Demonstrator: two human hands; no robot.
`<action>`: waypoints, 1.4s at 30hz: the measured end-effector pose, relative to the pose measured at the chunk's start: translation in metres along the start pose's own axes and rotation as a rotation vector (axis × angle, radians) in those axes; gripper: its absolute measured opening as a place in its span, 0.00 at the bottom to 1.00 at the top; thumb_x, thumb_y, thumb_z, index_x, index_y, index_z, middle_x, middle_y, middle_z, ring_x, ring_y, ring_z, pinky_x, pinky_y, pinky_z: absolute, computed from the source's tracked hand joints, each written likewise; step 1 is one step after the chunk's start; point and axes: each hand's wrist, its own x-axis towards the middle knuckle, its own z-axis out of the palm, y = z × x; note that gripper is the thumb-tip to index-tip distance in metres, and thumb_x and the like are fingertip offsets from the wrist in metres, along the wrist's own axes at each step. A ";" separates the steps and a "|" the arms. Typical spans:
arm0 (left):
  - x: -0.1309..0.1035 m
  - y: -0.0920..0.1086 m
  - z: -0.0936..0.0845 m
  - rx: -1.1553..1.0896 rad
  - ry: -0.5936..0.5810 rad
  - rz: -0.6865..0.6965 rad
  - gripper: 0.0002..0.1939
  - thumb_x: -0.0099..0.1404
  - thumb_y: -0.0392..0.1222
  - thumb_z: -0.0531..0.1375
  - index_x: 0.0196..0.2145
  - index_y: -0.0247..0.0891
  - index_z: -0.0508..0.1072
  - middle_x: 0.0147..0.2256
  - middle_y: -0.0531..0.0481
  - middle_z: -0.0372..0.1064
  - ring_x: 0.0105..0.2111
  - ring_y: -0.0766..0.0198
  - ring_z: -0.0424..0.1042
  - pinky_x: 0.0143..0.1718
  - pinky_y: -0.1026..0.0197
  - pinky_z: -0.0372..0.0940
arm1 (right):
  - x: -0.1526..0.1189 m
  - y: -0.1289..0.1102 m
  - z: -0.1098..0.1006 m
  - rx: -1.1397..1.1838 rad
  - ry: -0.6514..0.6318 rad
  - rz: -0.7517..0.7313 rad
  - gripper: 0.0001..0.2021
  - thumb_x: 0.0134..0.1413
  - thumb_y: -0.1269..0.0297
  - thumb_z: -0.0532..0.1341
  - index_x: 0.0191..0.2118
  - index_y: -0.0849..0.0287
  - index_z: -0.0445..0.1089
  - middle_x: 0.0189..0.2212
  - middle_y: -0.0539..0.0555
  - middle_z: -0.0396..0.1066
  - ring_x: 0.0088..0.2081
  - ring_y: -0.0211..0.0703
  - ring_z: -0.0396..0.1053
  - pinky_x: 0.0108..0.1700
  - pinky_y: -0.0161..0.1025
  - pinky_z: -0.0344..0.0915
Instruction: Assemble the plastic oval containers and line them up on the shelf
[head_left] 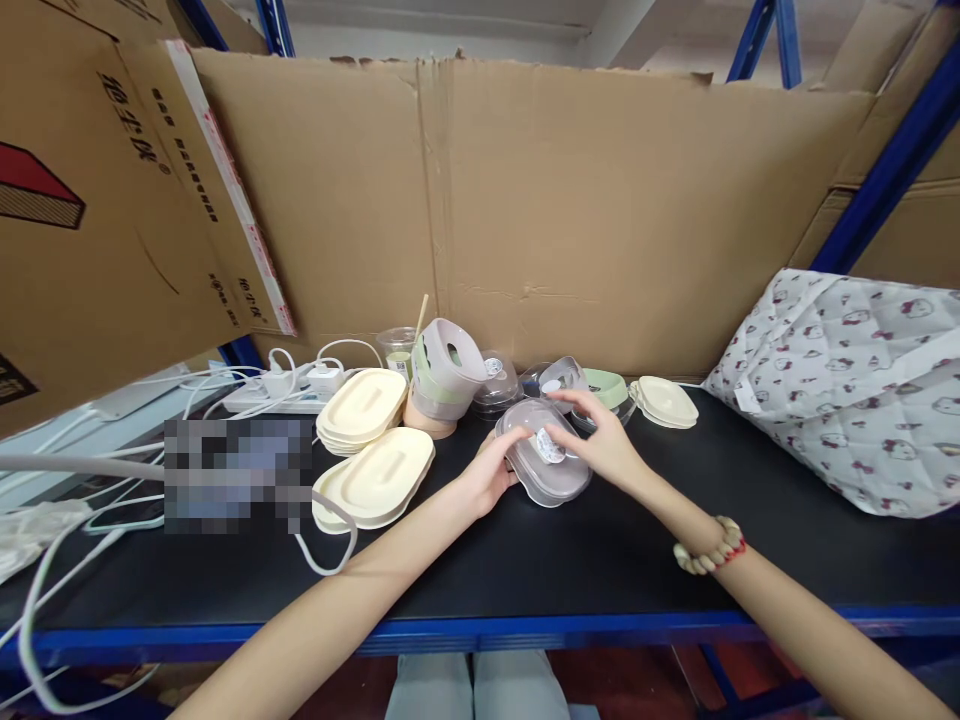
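Two forearms (337,610) are spanning a black table (600,575). Over its middle, the left hand (489,474) is pinching a box (559,481) at its left side, thumb on top; the right hand (606,446) is curving beside the box's sticker (551,450), thumb and forefinger spread apart. Cream stacks (382,478) are lying left, tilted bowls (442,392) are standing beyond, cardboard (637,220) is rising behind.
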 end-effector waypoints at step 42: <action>-0.005 0.002 -0.001 0.224 -0.254 0.082 0.21 0.62 0.50 0.60 0.46 0.30 0.70 0.33 0.43 0.77 0.25 0.58 0.78 0.29 0.61 0.74 | -0.002 -0.015 0.008 0.810 0.047 0.778 0.12 0.56 0.55 0.60 0.40 0.56 0.73 0.34 0.52 0.78 0.34 0.42 0.74 0.33 0.37 0.71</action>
